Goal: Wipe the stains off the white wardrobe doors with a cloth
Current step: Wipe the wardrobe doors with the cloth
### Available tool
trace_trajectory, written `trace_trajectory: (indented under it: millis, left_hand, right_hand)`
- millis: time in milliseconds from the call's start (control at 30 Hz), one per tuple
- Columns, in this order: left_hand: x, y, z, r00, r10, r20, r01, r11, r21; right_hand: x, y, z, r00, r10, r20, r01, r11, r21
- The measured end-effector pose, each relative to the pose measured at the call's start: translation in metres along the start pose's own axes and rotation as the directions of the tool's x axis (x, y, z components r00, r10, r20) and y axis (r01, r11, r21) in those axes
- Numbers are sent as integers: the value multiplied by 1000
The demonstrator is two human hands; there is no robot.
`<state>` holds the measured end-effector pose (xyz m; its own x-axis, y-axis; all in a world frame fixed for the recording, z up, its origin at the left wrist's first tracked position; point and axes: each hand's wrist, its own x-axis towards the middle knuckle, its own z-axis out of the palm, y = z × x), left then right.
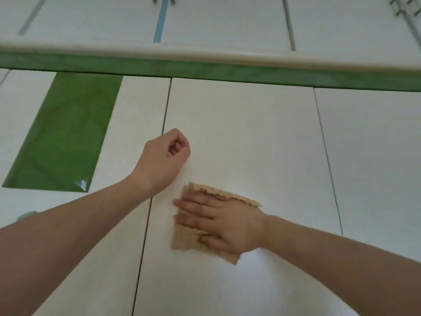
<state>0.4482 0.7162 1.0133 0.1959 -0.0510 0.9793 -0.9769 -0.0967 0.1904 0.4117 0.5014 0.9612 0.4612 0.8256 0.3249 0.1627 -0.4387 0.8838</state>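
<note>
right hand is flat on the cloth, fingers spread wide and pointing left, palm pressing the tan cloth against the white door. cloth shows above the knuckles with a ragged edge, and below the fingers down to a corner under the wrist. it's blurred at the edges, so the weave is hard to read.

left hand is up and to the left of the right one, curled into a loose fist, holding nothing, knuckles resting on or just off the same door, right by the seam that runs under the left wrist. can't tell if it truly touches.

left of the left forearm, a green panel sits in the next door. above both hands, a green strip runs across, then a pale ledge, then upper doors with a blue strip between two of them. right of the right hand, another seam marks the next door. no stains visible near the cloth.
</note>
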Motion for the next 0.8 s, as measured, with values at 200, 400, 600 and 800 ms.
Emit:
trace_trajectory:
  millis: [200,400,600,800]
  left_hand:
    - [6,26,28,999,44,0,-44,999,16]
    - [28,67,96,989,104,-107,-104,995,7]
    - [34,98,154,973,149,-177,-156,987,-25]
    - [51,128,186,964,124,-236,-164,974,-157]
  right_hand:
    - [-128,168,-78,555,812,-178,-830,554,-65]
    - [-46,152,-56,672,696,-253,-714,699,27]
    - [-158,98,-32,999,22,-28,-24,997,-76]
    - [-207,281,-102,548,810,-209,-835,543,-87]
